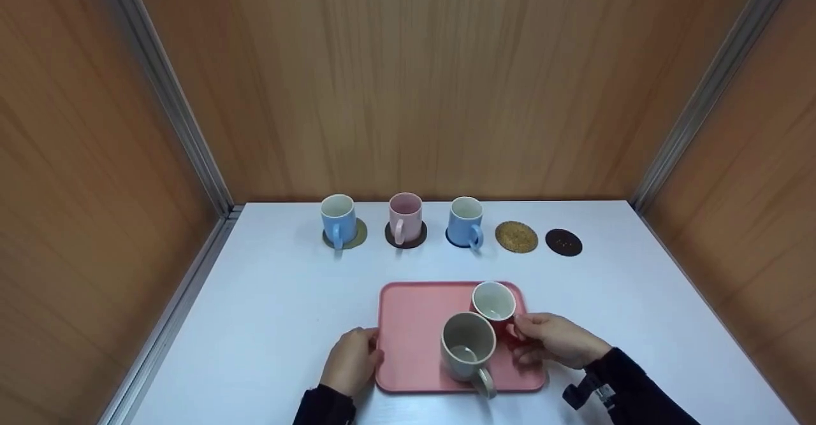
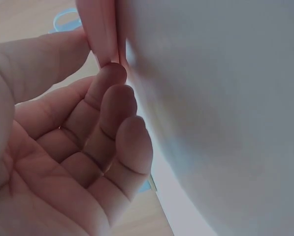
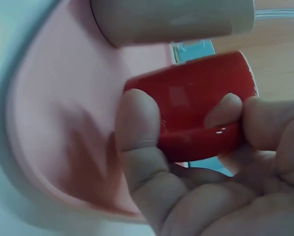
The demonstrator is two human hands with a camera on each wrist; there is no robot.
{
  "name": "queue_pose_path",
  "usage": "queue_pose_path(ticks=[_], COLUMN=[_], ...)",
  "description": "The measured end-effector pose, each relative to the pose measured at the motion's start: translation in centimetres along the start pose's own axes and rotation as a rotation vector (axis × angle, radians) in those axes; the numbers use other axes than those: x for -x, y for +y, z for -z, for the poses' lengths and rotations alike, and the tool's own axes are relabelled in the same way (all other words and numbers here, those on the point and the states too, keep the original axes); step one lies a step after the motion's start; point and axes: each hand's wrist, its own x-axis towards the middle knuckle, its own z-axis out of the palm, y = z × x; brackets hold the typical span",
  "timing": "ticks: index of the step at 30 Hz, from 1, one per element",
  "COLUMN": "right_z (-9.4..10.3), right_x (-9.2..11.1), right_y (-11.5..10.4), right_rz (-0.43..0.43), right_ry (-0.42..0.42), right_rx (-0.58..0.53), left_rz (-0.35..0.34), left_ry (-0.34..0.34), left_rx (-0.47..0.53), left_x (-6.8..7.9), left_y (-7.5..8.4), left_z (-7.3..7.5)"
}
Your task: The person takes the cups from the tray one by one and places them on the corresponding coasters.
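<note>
My left hand [image 1: 349,361] pinches the left rim of a pink tray [image 1: 414,329] between thumb and fingers. In the left wrist view the tray's edge [image 2: 101,34] runs between the thumb and the index fingertip. On the tray's right side, my right hand [image 1: 561,342] holds a red mug [image 3: 186,93] with a white inside, its fingers curled at the handle side. A taller grey-beige mug [image 1: 464,348] stands upright beside the red one, handle toward the front edge; the red mug is partly hidden behind it in the head view.
Behind the tray stand a blue mug [image 1: 344,226], a pink mug [image 1: 411,218] and another blue mug [image 1: 462,226], each on a coaster. To their right lie a gold coaster [image 1: 516,237] and a black coaster [image 1: 563,242]. Wooden panels [image 1: 414,81] enclose the white table [image 1: 274,297].
</note>
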Motion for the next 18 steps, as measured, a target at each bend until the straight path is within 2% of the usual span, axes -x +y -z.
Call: queue_pose_path(ticks=[5, 8, 13, 18], right_z=[0.6, 1.5, 3.9, 6.7], right_x=[1.1, 1.8, 1.4, -1.5], right_y=[-0.3, -1.6, -4.4, -6.4], right_rz=[0.04, 0.07, 0.119, 0.152], right_ry=[-0.033, 0.005, 0.201, 0.366], right_rx=[-0.076, -0.107, -0.138, -0.187], left_rz=[0.009, 0.01, 0.045, 0.055], left_ry=[-0.004, -0.003, -0.014, -0.028], left_rx=[0.0, -0.005, -0.007, -0.025], left_x=[0.0, -0.1, -0.2, -0.4], left_y=[0.1, 0.1, 0.3, 0.3], left_z=[-0.1, -0.1, -0.2, -0.3])
